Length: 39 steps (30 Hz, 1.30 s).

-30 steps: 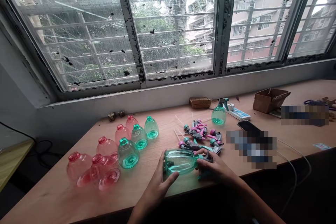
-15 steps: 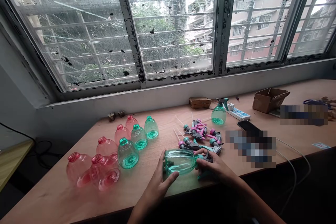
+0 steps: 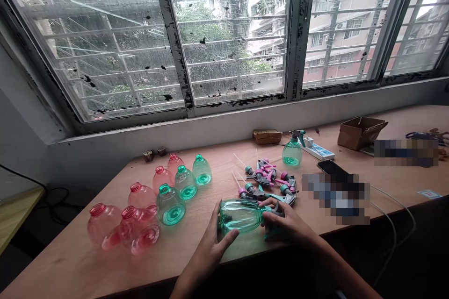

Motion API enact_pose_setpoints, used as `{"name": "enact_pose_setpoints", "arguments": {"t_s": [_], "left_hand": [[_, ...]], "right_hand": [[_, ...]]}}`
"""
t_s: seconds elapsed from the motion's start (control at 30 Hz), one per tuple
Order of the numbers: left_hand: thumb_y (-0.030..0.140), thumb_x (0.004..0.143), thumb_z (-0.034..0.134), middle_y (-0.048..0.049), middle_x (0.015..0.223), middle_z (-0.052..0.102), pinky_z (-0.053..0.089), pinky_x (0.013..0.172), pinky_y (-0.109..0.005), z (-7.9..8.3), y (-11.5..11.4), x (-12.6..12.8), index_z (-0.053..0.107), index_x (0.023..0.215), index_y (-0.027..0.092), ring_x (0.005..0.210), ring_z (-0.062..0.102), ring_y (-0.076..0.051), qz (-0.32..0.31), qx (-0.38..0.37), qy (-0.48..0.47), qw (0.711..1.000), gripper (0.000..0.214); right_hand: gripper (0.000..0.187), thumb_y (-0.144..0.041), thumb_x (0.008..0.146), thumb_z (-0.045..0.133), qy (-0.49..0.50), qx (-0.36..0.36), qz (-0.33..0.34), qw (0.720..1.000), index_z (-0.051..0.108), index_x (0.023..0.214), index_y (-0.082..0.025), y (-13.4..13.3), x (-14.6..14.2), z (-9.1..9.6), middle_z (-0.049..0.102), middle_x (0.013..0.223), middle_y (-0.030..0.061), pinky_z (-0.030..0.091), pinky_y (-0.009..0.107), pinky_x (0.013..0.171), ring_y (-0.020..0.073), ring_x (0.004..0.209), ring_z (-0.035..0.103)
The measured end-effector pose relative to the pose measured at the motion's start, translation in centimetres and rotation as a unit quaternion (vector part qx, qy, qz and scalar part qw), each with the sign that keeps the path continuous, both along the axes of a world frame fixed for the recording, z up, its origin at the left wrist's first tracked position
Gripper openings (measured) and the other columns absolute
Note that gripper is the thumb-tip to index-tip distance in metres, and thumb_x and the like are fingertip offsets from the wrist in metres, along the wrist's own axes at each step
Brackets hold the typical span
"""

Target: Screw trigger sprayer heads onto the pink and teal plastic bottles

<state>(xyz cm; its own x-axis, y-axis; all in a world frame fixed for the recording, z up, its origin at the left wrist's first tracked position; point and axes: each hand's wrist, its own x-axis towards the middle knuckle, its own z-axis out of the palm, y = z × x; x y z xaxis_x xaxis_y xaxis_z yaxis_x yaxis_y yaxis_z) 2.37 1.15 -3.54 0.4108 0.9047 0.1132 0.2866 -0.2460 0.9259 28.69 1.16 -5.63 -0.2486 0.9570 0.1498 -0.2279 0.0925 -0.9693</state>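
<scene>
A clear teal bottle lies on its side near the front edge of the wooden table. My left hand cups its base end, fingers and thumb wrapped round it. My right hand is closed round the neck end, over a dark spray head fitted there. Just behind lies a heap of loose spray heads in pink, teal and grey, with thin white tubes sticking out.
Several empty pink bottles and teal bottles stand at the left. A finished teal spray bottle stands at the back, by a power strip. A cardboard box, a phone and a white cable lie to the right.
</scene>
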Motion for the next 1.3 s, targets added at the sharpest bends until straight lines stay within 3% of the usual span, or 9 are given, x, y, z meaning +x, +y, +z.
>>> {"name": "enact_pose_setpoints", "arguments": {"t_s": [0.9,1.2,1.3], "left_hand": [[0.046,0.093,0.06,-0.0108,0.165,0.018,0.008,0.123,-0.053,0.12,-0.16,0.05,0.002,0.158,0.027,0.151,0.015,-0.032,-0.011,0.012,-0.014,1.0,0.089],[0.052,0.09,0.062,-0.0117,0.163,0.02,0.011,0.123,-0.052,0.21,-0.23,-0.08,0.003,0.158,0.026,0.15,0.019,-0.032,-0.027,-0.002,-0.023,0.999,0.094],[0.056,0.093,0.054,-0.0111,0.163,0.022,0.011,0.123,-0.052,0.59,-0.4,0.01,0.006,0.157,0.026,0.151,0.018,-0.032,-0.011,-0.003,-0.027,1.0,0.086]], "right_hand": [[0.043,-0.045,0.082,0.076,-0.006,-0.007,0.007,1.0,0.055,0.107,-0.017,-0.04,0.11,-0.03,0.073,0.074,0.002,0.053,0.032,0.062,0.0175,0.06,0.069],[0.044,-0.047,0.081,0.076,-0.016,-0.009,0.003,1.0,0.055,0.106,-0.018,0.12,0.14,-0.27,0.073,0.074,0.0018,0.054,0.033,0.062,0.019,0.06,0.069],[0.043,-0.046,0.082,0.076,-0.014,-0.007,0.007,1.0,0.055,0.107,-0.018,0.13,0.2,-0.35,0.073,0.075,0.002,0.054,0.032,0.063,0.0188,0.061,0.07]]}}
